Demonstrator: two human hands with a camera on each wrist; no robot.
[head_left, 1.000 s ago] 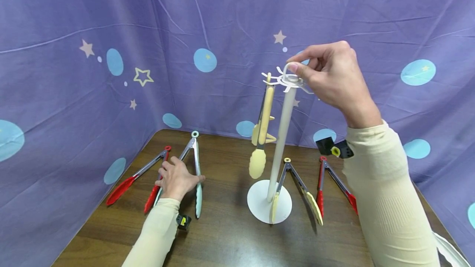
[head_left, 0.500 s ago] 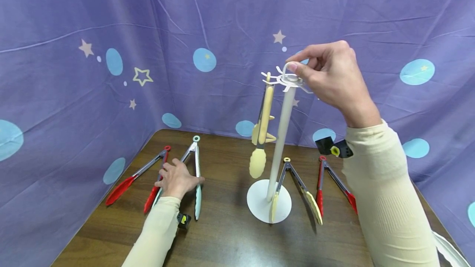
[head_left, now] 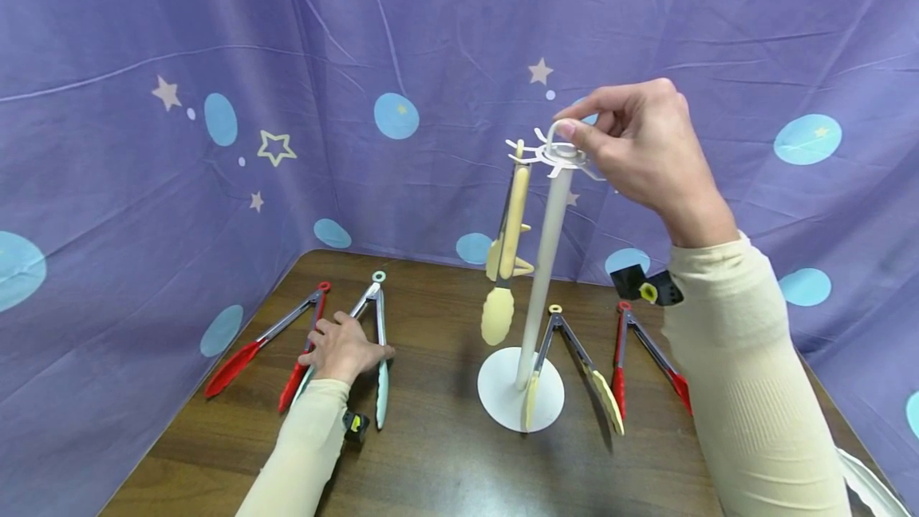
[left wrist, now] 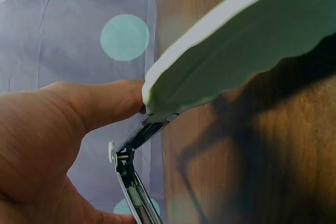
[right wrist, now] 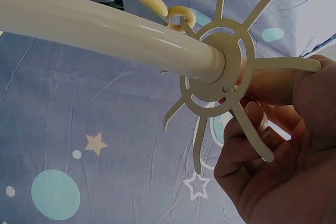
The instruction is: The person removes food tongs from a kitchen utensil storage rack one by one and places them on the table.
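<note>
In the head view my left hand [head_left: 345,349] spans the mint-green kitchen tongs [head_left: 383,397], holding the spread arms between thumb and fingers. In the left wrist view the thumb touches the arm where the mint-green head [left wrist: 226,51] begins; most of the fingers are out of frame. My right hand [head_left: 646,154] pinches the white loop at the top of the tall hanging stand [head_left: 547,262]. Hooks fan out around that top [right wrist: 247,72] in the right wrist view. Yellow tongs [head_left: 511,238] hang from a hook on its left side.
Red tongs [head_left: 240,357] lie spread at the left, partly beneath the left hand. Another yellow pair [head_left: 606,401] lies across the stand's round base [head_left: 495,389]. More red tongs [head_left: 621,373] sit at the right near the sleeve. A patterned purple curtain [head_left: 431,38] surrounds the table.
The mint-green tongs' ring end has shifted toward me, their heads slightly less so. Both hands stay almost in place, the right one still pinching the stand's top loop.
</note>
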